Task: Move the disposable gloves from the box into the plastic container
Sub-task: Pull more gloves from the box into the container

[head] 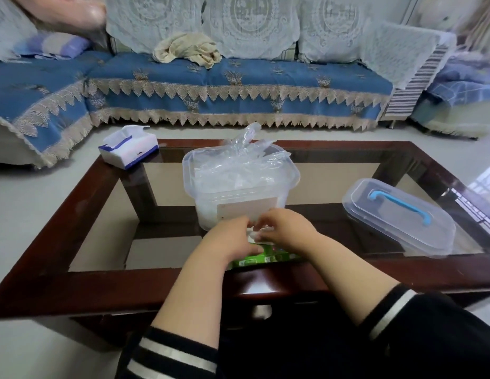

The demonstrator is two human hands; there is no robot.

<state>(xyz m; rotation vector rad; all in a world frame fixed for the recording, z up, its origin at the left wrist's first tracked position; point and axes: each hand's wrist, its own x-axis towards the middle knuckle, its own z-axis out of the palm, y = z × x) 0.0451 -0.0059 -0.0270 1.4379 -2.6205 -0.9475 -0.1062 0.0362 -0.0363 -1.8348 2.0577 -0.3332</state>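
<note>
Gloves [259,233] pinched between both hands [261,231] above green box [261,259].

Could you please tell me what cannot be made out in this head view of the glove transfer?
- Green box: its opening and contents, hidden by the left hand and right hand.
- What the fingertips pinch: only a white scrap shows between the hands.
- Plastic container: glove count, as the clear gloves blur together.
- Container label: print too small.
</note>
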